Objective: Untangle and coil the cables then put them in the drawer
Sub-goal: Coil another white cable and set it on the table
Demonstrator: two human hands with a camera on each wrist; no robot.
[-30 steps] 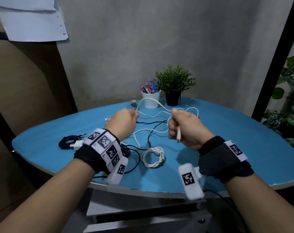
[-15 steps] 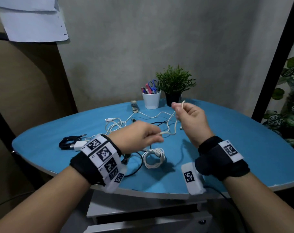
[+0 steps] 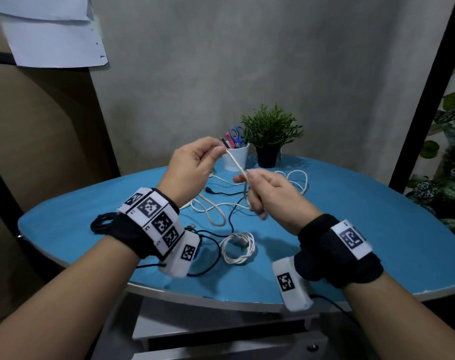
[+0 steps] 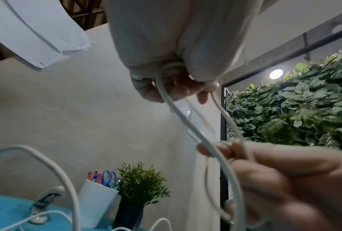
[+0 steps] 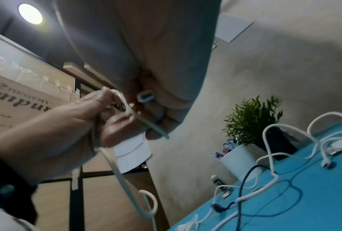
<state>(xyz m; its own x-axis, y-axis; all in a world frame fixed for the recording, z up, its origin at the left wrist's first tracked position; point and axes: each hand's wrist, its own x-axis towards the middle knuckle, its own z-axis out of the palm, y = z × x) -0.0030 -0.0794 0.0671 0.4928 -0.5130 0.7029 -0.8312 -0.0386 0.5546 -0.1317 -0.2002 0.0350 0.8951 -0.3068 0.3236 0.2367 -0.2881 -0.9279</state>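
Observation:
My left hand (image 3: 217, 152) is raised above the blue table (image 3: 377, 242) and pinches a white cable (image 3: 236, 163) between thumb and fingers. The cable runs taut down to my right hand (image 3: 248, 178), whose fingers are curled round a loop of it. In the left wrist view the cable (image 4: 178, 112) hangs as a loop from the left fingertips (image 4: 203, 95). A metal plug (image 5: 146, 96) shows inside the right hand's fist. The cable's slack (image 3: 213, 211) lies tangled with a black cable (image 3: 231, 216). A coiled white cable (image 3: 238, 246) lies near the front edge.
A coiled black cable (image 3: 101, 224) lies at the left, partly behind my left wrist. A white cup with scissors (image 3: 235, 158) and a potted plant (image 3: 270, 136) stand at the back. A grey drawer unit (image 3: 221, 339) sits under the table. Leafy plants (image 3: 445, 157) fill the right.
My left hand has risen from low over the table to above the right hand, drawing the white cable up. My right hand has dropped slightly and now holds a loop.

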